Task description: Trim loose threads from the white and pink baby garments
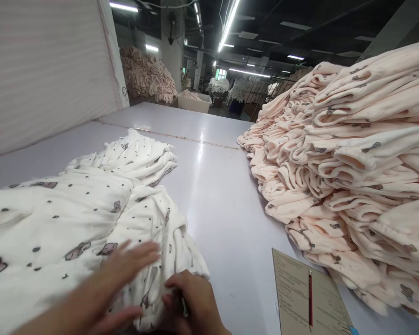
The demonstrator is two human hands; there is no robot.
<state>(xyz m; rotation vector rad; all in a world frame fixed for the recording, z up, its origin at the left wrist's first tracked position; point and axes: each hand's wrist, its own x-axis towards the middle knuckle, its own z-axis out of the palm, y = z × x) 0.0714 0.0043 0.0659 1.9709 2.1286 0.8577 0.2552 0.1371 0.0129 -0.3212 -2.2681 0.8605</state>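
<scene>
A pile of white printed garments [84, 204] with grey-pink animal figures and small dark dots lies on the left of the table. Over its near part is my left hand [125, 274], blurred, fingers stretched out and thumb apart; whether it touches the cloth I cannot tell. At the pile's lower right edge, my right hand [195, 298] has its fingers curled in on the white cloth [157, 284]. Its fingertips are partly hidden.
A tall stack of folded pale pink garments [335, 167] rises on the right. Before it, a brown printed card [293, 293] carries a dark red pencil [310, 298]. A pale striped cloth [49, 70] hangs at left. Behind the table [223, 195] stands a white bin [193, 103].
</scene>
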